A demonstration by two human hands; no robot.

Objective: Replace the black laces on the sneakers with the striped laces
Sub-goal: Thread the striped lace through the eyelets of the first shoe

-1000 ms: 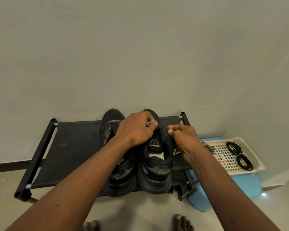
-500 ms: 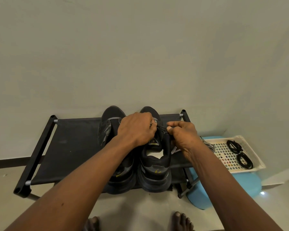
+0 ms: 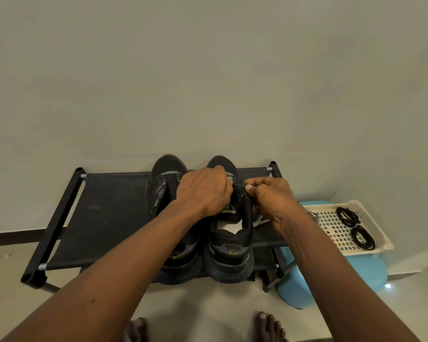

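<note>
A black rack (image 3: 104,213) stood against the wall, and everything else sat in relation to it. On its middle, two dark sneakers stood side by side, toes to the wall. The left sneaker (image 3: 163,183) had no lace that could be seen. The left hand (image 3: 204,191) reached across it, fingers curled down and grasping the upper of the right sneaker (image 3: 230,253), beside a short striped bit showing at the eyelets. The striped lace (image 3: 258,221) ran from those eyelets, its loose part trailing over the rack's right end. The right hand (image 3: 273,198) was clenched in a pinch on the lace's tip, close to the left fingertips. Just right of the rack stood a blue stool (image 3: 356,275) carrying a pale tray (image 3: 378,233). In the tray lay the black laces (image 3: 348,216), coiled in two bundles. Bare feet (image 3: 269,327) stood on the floor before the rack.
</note>
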